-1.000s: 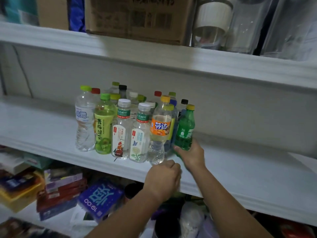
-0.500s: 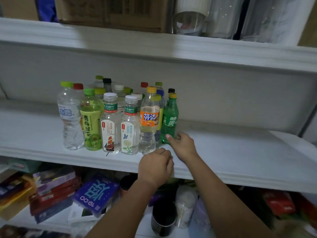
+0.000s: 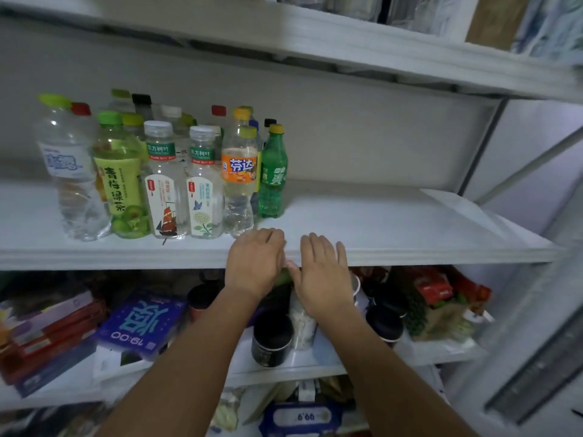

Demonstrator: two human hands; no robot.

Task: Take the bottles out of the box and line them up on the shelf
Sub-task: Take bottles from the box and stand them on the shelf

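Note:
Several bottles stand bunched in rows on the left half of the white shelf (image 3: 394, 225). The front row runs from a clear water bottle (image 3: 74, 184) to an orange-label bottle (image 3: 238, 184), and a green soda bottle (image 3: 273, 176) with a yellow cap stands at the right end. My left hand (image 3: 254, 263) hovers at the shelf's front edge below the orange-label bottle, its fingers curled and holding nothing. Beside it, my right hand (image 3: 325, 272) has straight fingers, palm down, touching no bottle. No box is in view.
The right half of the shelf is bare board. An upper shelf (image 3: 347, 42) hangs close overhead. Below, a lower shelf holds a blue pack (image 3: 138, 323), stacked boxes (image 3: 47, 339), a black cup (image 3: 273, 342) and snack bags (image 3: 441, 298). A metal post (image 3: 479, 146) stands at right.
My right hand has let go of the green soda bottle, which now stands on the shelf, and drawn back to the front edge. The view has swung to the right.

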